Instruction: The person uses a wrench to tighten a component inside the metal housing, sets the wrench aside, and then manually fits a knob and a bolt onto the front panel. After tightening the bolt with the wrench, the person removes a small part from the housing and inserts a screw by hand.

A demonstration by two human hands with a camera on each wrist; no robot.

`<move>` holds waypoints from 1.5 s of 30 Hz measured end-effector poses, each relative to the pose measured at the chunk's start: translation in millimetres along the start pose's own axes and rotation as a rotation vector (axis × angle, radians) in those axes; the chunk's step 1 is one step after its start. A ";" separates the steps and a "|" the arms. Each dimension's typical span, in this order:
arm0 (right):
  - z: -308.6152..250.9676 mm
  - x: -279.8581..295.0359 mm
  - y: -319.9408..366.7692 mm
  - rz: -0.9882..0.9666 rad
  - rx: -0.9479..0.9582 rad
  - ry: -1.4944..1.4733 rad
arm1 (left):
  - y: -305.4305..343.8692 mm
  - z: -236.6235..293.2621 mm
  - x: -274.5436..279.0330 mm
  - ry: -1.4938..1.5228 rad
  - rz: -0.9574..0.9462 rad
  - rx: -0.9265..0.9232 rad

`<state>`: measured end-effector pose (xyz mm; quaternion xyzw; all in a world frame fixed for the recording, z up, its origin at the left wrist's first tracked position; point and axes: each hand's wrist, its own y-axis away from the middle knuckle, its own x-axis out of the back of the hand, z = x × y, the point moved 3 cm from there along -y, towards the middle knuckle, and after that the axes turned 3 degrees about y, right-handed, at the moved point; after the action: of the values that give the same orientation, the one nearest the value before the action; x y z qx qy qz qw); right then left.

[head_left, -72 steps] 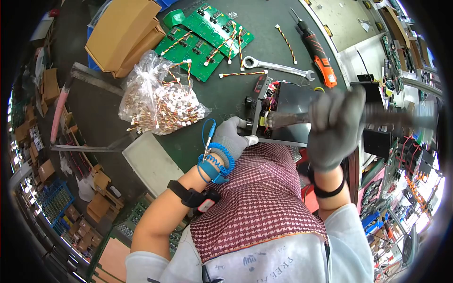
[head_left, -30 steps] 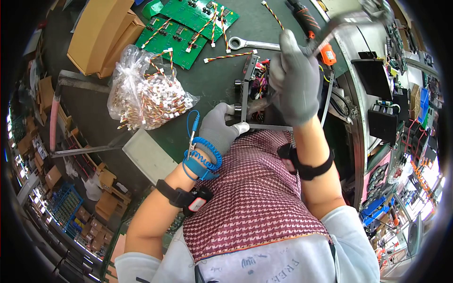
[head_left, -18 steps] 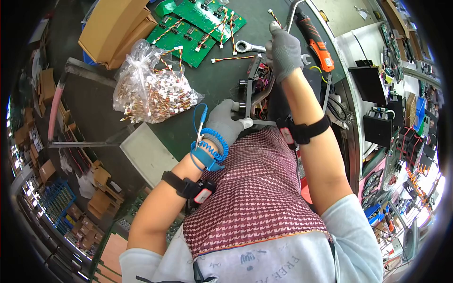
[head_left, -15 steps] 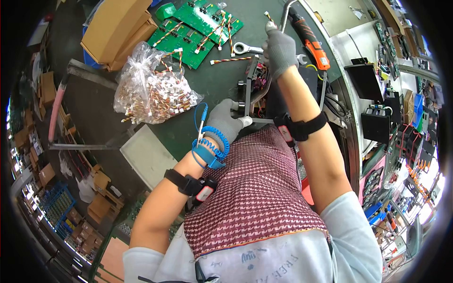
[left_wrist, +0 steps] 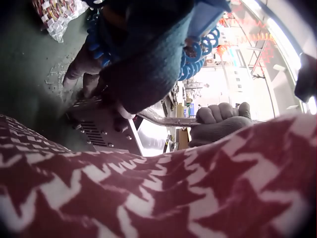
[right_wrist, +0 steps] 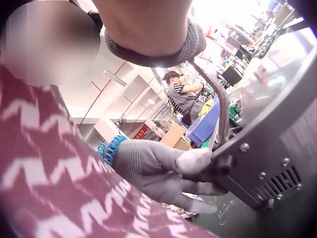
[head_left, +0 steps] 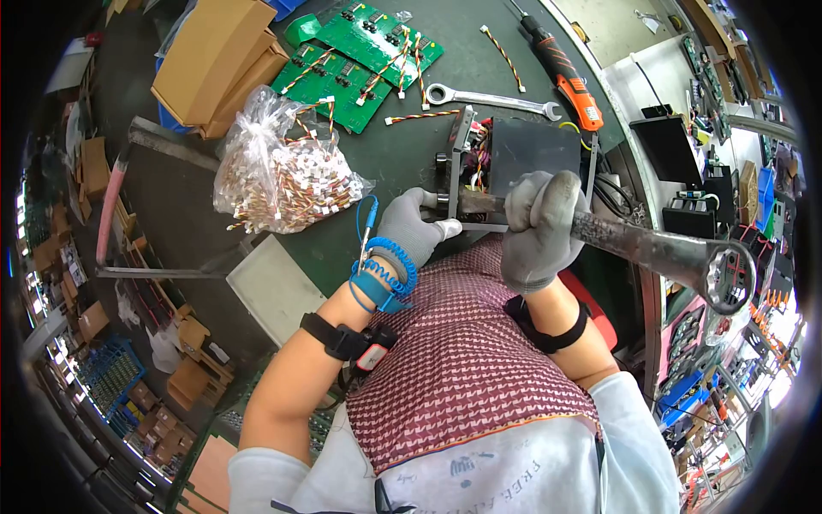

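In the head view, a dark metal equipment case (head_left: 535,150) with an open top lies at the table's near side, coloured wires (head_left: 478,163) showing inside behind its knobbed front panel. My gloved left hand (head_left: 409,230) holds the near corner of that panel, thumb on the edge, fingers by the knobs; the right wrist view shows this grip close. My gloved right hand (head_left: 541,230) grips a large worn box-end wrench (head_left: 638,242) round its shaft. Its ring end points right, past the table edge. The other end reaches into the case just behind the panel, its tip hidden.
Beyond the case lie a combination wrench (head_left: 492,101) and an orange-black power screwdriver (head_left: 569,81). Green circuit boards (head_left: 377,38) with loose cables, a plastic bag of cables (head_left: 287,176) and cardboard boxes (head_left: 214,56) are left of it. A person (right_wrist: 183,94) sits in the background.
My right hand has come back toward my body, swinging the large wrench's ring end from pointing away to pointing right. The left hand keeps its hold on the panel corner.
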<state>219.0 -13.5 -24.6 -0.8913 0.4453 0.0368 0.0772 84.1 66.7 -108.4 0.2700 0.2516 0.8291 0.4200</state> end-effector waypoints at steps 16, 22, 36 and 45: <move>38.3 -18.9 -75.7 0.218 -0.511 -0.067 | 1.2 0.9 -0.3 -0.052 0.046 -0.015; 19.9 -9.1 -55.5 0.177 -0.478 -0.162 | -6.0 -12.8 -2.6 0.034 -0.008 0.053; 45.4 36.4 27.6 -0.400 0.062 -0.312 | -0.5 1.6 -0.6 0.129 -0.033 0.115; 21.0 -21.2 -52.0 0.209 -0.440 -0.013 | -1.0 10.9 3.1 -0.089 -0.016 0.126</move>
<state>247.9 37.6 -37.0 -0.8353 0.5161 0.1464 -0.1201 90.3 71.9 -100.4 0.3306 0.2863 0.7955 0.4195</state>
